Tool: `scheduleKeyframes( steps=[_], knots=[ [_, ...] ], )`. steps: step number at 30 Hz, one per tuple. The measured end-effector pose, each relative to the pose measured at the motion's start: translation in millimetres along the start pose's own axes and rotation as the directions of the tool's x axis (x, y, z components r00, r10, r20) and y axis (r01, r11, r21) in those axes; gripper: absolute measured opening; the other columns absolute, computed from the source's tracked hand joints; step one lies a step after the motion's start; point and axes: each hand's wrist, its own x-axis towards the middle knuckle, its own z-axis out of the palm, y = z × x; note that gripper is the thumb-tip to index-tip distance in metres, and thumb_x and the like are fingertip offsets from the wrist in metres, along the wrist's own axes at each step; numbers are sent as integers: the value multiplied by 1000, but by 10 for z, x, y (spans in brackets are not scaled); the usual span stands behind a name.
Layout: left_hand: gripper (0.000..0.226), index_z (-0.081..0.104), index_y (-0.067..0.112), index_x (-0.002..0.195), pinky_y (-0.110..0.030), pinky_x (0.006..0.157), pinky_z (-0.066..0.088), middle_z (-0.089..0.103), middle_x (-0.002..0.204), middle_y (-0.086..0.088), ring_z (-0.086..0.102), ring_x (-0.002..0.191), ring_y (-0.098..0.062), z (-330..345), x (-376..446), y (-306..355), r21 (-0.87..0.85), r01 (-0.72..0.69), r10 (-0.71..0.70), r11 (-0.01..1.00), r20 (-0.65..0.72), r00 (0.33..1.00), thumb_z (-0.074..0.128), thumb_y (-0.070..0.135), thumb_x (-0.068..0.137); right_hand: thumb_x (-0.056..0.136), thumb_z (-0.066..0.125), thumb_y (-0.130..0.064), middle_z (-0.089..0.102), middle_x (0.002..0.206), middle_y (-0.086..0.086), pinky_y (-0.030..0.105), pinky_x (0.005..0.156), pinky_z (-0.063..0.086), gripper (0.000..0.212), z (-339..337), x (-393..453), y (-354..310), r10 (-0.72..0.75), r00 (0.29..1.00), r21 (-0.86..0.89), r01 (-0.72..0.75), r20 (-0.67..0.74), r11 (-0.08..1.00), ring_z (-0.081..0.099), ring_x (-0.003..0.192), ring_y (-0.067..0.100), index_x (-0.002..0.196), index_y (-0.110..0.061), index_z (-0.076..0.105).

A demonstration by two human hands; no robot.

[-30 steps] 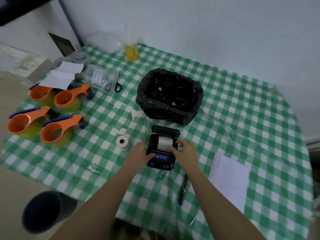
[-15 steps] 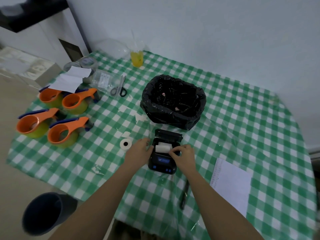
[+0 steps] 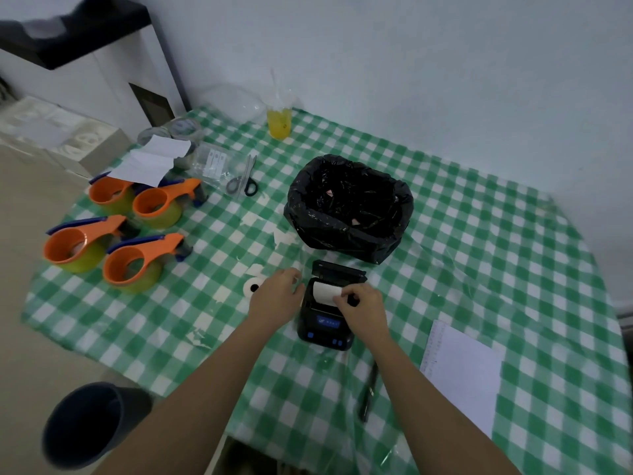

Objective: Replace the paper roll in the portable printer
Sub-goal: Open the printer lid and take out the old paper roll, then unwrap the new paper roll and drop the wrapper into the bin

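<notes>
White paper roll (image 3: 325, 292) sits in open black printer (image 3: 325, 323).

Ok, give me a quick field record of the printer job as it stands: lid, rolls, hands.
printer: on the table, lid open
roll in bay: white, seated in the compartment
right hand: fingers pinching the roll's right end
left hand: resting against the printer's left side
spare roll: on the cloth, left of the left hand
bin bag: behind the printer

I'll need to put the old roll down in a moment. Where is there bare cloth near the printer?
Freest: right of the printer, between bin bag and paper sheet. Also the near-left cloth below the spare roll. Crowded: far left, with tape dispensers, scissors and packets.
</notes>
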Motion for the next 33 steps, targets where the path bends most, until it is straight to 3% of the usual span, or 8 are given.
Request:
scheduleKeyframes(
  steps=[7,14,17,19,21,25,29,33],
  knots=[
    [29,55,13,117,-43,84,52,59,119,-10,61,98,-28,-203,188,162,-36,-59,55,998,-81,995,46,24,93,88,61,-15,57,72,3,11,57,44,8,-571,48,-481,17,969,438,97,-248,894,51,60,3,81,-11,59],
    [32,54,14,122,-41,86,52,57,123,-10,61,99,-25,-404,357,350,-63,-101,92,993,-132,987,45,26,94,88,62,-19,62,81,-2,9,57,45,5,-989,534,-1127,-27,892,471,263,-450,842,55,67,3,87,-14,62],
    [30,55,12,119,-40,87,51,58,120,-11,60,102,-26,-437,360,310,-68,-88,78,994,-144,986,46,25,94,89,59,-19,66,99,4,10,68,46,21,-933,750,-1124,15,939,355,115,-343,928,62,79,9,106,-8,65],
    [30,56,10,118,-41,89,50,58,120,-14,58,106,-29,-438,326,231,-52,-77,69,996,-143,987,47,23,93,91,57,-19,62,123,12,24,91,46,36,-819,793,-998,70,983,199,-34,-172,979,60,108,25,124,-4,56],
    [32,54,10,121,-42,92,48,55,125,-15,55,111,-30,-421,292,100,-26,-43,40,999,-117,992,49,23,92,93,54,-15,57,132,16,34,98,44,40,-691,719,-911,84,992,165,-68,-96,984,56,115,29,131,-2,49],
    [50,44,13,132,-44,103,42,43,138,-16,42,126,-32,-359,230,-233,78,28,-32,997,49,998,59,28,87,94,51,-13,59,127,9,23,90,44,31,-424,448,-862,-61,996,160,72,-70,985,57,112,21,124,-10,57],
    [78,26,16,142,-46,107,36,27,148,-15,26,135,-35,-259,156,-478,262,38,-97,964,219,971,68,32,79,92,50,-10,62,110,9,30,81,50,19,-127,249,-750,-239,971,62,239,-4,969,59,91,19,103,-10,66],
    [66,30,17,139,-41,94,45,34,143,-12,31,130,-32,-147,164,-602,448,-29,-52,893,167,985,63,20,83,92,48,-9,61,102,9,25,80,42,19,112,173,-667,-309,947,-77,316,92,946,54,92,19,98,-7,66]
  ],
)
